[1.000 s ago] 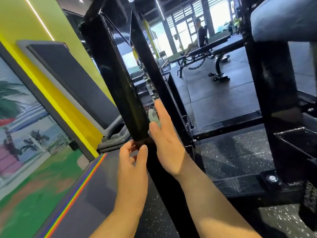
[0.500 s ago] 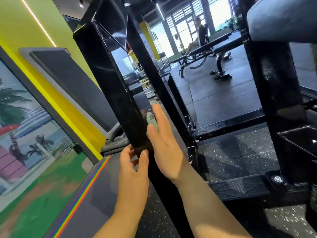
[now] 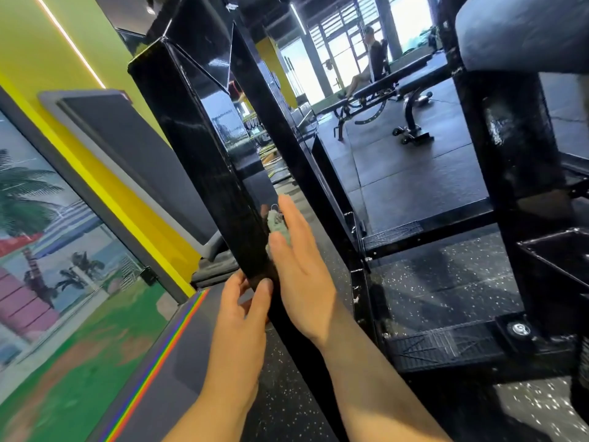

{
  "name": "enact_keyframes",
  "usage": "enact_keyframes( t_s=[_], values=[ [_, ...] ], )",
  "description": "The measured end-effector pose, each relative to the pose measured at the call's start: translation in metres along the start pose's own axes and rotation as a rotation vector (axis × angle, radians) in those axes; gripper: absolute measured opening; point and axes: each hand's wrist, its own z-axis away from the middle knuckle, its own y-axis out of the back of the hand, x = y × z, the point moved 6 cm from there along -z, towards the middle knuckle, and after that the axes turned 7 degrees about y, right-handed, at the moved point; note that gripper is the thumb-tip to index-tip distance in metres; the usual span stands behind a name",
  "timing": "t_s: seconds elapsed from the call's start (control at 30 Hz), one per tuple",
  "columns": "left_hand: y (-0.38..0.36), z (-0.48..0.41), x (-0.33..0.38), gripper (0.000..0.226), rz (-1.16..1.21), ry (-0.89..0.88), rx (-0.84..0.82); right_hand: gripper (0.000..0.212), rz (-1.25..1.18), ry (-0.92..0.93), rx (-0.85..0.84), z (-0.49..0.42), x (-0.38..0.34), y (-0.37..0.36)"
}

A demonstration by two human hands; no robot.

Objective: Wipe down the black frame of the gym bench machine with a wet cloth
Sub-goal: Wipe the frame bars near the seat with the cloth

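The right hand (image 3: 299,275), fingers straight, pressed a small pale-green wet cloth (image 3: 278,225) flat against the glossy black slanted steel frame post (image 3: 204,161); the left hand (image 3: 239,317) pinched the post's lower edge. Wiping looked midway, with the upper post and the other bars seemingly left.

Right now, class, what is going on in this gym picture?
A person is wiping a slanted black frame bar of a gym machine. The right hand lies flat with straight fingers, pressing a small pale cloth against the side of the bar. The left hand grips the bar just below, thumb and fingers around its edge. Only a bit of the cloth shows past the fingers. Farther back, another person sits on a bench near the windows.
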Motion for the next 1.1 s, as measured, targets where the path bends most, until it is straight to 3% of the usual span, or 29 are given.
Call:
enact_keyframes(
  t_s=[0.2, 0.3, 0.47, 0.67, 0.77, 0.93, 1.1],
  values=[
    [-0.002, 0.005, 0.001, 0.021, -0.013, 0.018, -0.018, 0.048, -0.067, -0.361, -0.027, 0.028, 0.05, 0.021],
    [-0.003, 0.005, 0.004, 0.02, 0.016, 0.021, -0.04, 0.047, -0.002, -0.183, 0.062, 0.024, 0.014, 0.01],
    [-0.001, 0.003, 0.003, 0.023, 0.006, 0.052, -0.028, 0.051, 0.002, -0.047, -0.078, -0.027, -0.021, 0.002],
    [0.0, 0.007, 0.0, 0.019, -0.024, 0.098, -0.01, 0.062, -0.005, -0.282, 0.071, 0.008, 0.028, 0.011],
    [-0.004, 0.007, 0.001, 0.022, -0.03, 0.119, -0.037, 0.046, 0.002, -0.181, 0.032, 0.018, -0.002, 0.003],
    [0.0, 0.003, -0.003, 0.019, -0.078, 0.139, 0.006, 0.05, -0.081, -0.121, -0.118, -0.034, -0.01, 0.005],
    [-0.002, 0.011, -0.002, 0.019, -0.034, 0.122, -0.027, 0.041, -0.103, -0.392, -0.037, 0.003, 0.037, 0.018]
  ],
)
